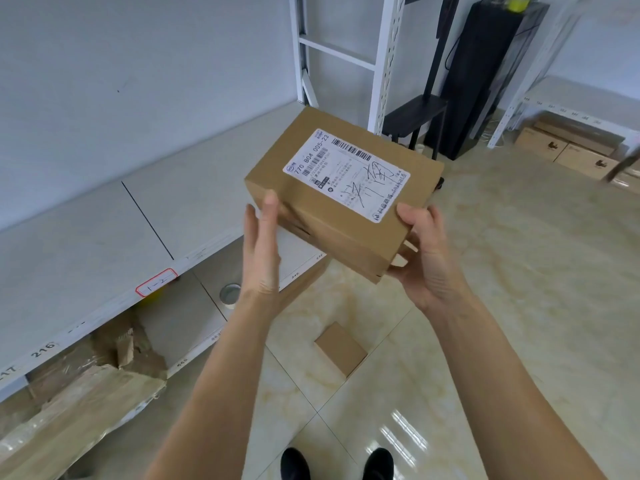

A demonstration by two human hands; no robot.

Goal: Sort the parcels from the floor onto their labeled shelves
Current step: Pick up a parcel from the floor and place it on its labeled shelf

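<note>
I hold a brown cardboard parcel [311,202] in the air at chest height, its white shipping label [346,173] facing up with barcodes and black handwriting. My left hand [261,244] presses flat against the parcel's near left side. My right hand [427,258] grips its near right corner from below, thumb on top beside the label. A smaller brown parcel [341,348] lies on the tiled floor below, between my arms. The white shelf [104,230] runs along the wall on the left, with a red-bordered tag [156,282] on its front edge.
The lower shelf level holds torn cardboard and taped packaging [86,386] and a tape roll [230,294]. A white rack upright [381,64] and a black stand [485,74] rise behind the parcel. More boxes [568,147] sit under a second rack at far right. My shoes [294,464] show below.
</note>
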